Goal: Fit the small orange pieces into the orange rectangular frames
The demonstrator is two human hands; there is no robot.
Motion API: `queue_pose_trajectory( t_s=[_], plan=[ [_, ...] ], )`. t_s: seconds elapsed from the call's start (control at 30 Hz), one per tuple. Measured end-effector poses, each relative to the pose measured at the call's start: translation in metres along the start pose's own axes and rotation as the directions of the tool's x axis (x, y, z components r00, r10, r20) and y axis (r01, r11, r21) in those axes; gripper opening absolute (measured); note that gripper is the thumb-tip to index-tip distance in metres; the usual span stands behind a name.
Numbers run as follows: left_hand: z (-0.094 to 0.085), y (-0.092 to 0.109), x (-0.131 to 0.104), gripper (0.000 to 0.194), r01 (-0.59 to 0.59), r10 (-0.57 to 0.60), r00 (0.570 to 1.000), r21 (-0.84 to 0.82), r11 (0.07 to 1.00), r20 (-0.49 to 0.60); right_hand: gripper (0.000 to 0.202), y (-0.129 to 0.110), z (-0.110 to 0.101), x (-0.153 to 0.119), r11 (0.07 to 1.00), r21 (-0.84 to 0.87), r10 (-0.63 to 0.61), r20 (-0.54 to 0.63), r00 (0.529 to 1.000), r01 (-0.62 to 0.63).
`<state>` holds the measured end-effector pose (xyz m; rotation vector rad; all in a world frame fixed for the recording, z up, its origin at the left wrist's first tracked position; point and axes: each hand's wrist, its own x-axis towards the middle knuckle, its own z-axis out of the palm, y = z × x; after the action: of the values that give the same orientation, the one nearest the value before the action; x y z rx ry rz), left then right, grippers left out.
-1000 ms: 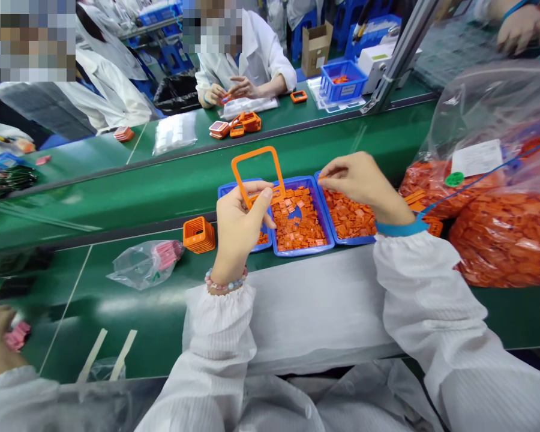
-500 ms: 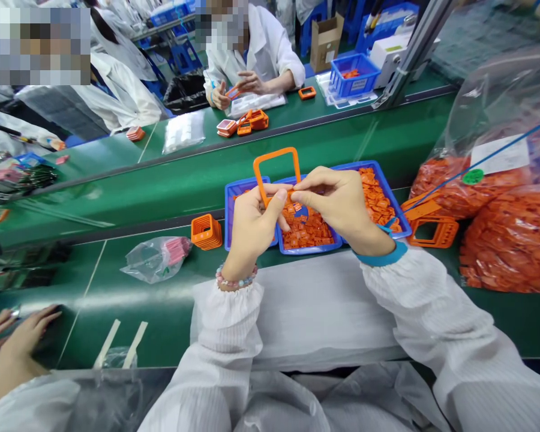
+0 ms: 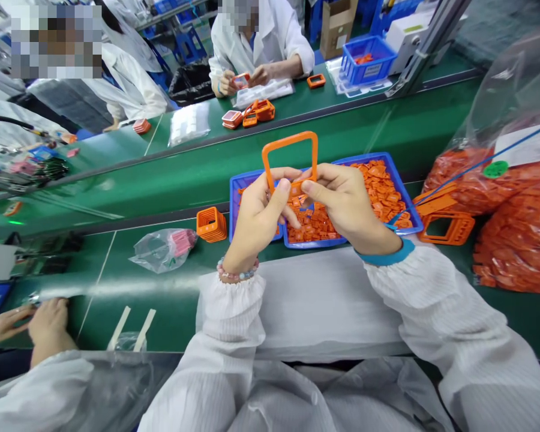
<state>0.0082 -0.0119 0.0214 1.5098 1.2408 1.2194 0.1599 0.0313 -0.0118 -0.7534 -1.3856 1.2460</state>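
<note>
An orange plastic frame (image 3: 290, 141) stands upright between my hands, its open loop uppermost. My left hand (image 3: 263, 210) is closed on its lower left corner, thumb in front. On the lower right, my right hand (image 3: 344, 201) pinches the same frame, its thumb pressed near the bottom bar. Whether a small part sits under my thumbs is hard to make out. Below and behind my hands are blue trays: a middle one (image 3: 315, 243) and a right one (image 3: 411, 219) filled with small orange pieces (image 3: 380, 189), and a left one (image 3: 234, 204) mostly hidden by my left hand.
A stack of orange frames (image 3: 211, 224) stands left of the trays, beside a clear bag with pink pieces (image 3: 183, 242). White sheeting (image 3: 328, 306) lies before me. More orange frames (image 3: 447, 228) and bulging bags (image 3: 517, 240) are at right. A co-worker's hands (image 3: 49, 324) are at left.
The orange frame has turned to face me more squarely, and my right hand has shifted its hold to the lower right corner. The whole view has moved slightly.
</note>
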Motion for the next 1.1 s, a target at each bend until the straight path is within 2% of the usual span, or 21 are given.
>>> queue_pose_trajectory(
  t_s=[0.1, 0.2, 0.37, 0.43, 0.5, 0.53, 0.57, 0.63, 0.7, 0.73, 0.87, 1.1],
  plan=[
    [-0.001, -0.002, 0.001, 0.046, 0.037, -0.037, 0.999, 0.0, 0.999, 0.011, 0.036, -0.005, 0.003, -0.004, 0.998, -0.064, -0.015, -0.049, 0.999, 0.012],
    [0.001, 0.0, -0.001, 0.052, 0.011, -0.01, 1.0, -0.019, 1.0, 0.029, 0.036, -0.009, 0.006, -0.006, 0.998, -0.055, -0.048, -0.09, 0.995, 0.044],
    [-0.002, 0.0, 0.0, 0.055, 0.05, -0.05, 0.999, -0.001, 0.999, -0.012, 0.035, -0.01, -0.001, -0.002, 0.999, -0.033, -0.011, -0.076, 0.997, 0.008],
    [-0.009, -0.01, 0.007, 0.055, 0.064, -0.061, 0.997, 0.07, 0.995, -0.056, 0.03, -0.013, -0.009, 0.001, 1.0, -0.02, -0.021, -0.14, 0.99, 0.018],
    [-0.017, -0.027, 0.016, 0.048, 0.078, -0.054, 0.994, 0.257, 0.963, -0.099, 0.025, -0.017, -0.016, 0.003, 0.999, -0.004, -0.035, -0.229, 0.973, 0.034],
    [-0.02, -0.037, 0.021, 0.041, 0.109, -0.067, 0.991, 0.404, 0.908, -0.117, 0.023, -0.02, -0.019, 0.004, 0.999, -0.002, -0.032, -0.253, 0.967, 0.032],
    [-0.022, -0.048, 0.026, 0.033, 0.152, -0.105, 0.988, 0.569, 0.808, -0.114, 0.023, -0.023, -0.021, 0.004, 1.0, 0.0, -0.022, -0.261, 0.965, 0.023],
    [-0.022, -0.067, 0.033, 0.02, 0.229, -0.254, 0.961, 0.824, 0.519, -0.107, 0.023, -0.027, -0.022, 0.004, 1.0, 0.012, -0.005, -0.243, 0.97, 0.008],
    [-0.017, -0.08, 0.037, 0.022, 0.238, -0.394, 0.913, 0.923, 0.304, -0.106, 0.024, -0.029, -0.02, 0.003, 1.0, 0.028, -0.001, -0.221, 0.975, 0.007],
    [-0.014, -0.085, 0.038, 0.026, 0.232, -0.434, 0.895, 0.94, 0.25, -0.105, 0.023, -0.029, -0.019, 0.002, 1.0, 0.027, -0.002, -0.213, 0.977, 0.008],
    [-0.004, -0.09, 0.037, 0.038, 0.188, -0.455, 0.887, 0.964, 0.187, -0.085, 0.021, -0.026, -0.015, 0.002, 1.0, -0.015, -0.009, -0.189, 0.982, 0.006],
    [-0.003, -0.092, 0.034, 0.039, 0.124, -0.435, 0.9, 0.971, 0.204, -0.023, 0.017, -0.019, -0.016, 0.0, 0.999, -0.016, -0.034, -0.131, 0.991, 0.032]
  ],
)
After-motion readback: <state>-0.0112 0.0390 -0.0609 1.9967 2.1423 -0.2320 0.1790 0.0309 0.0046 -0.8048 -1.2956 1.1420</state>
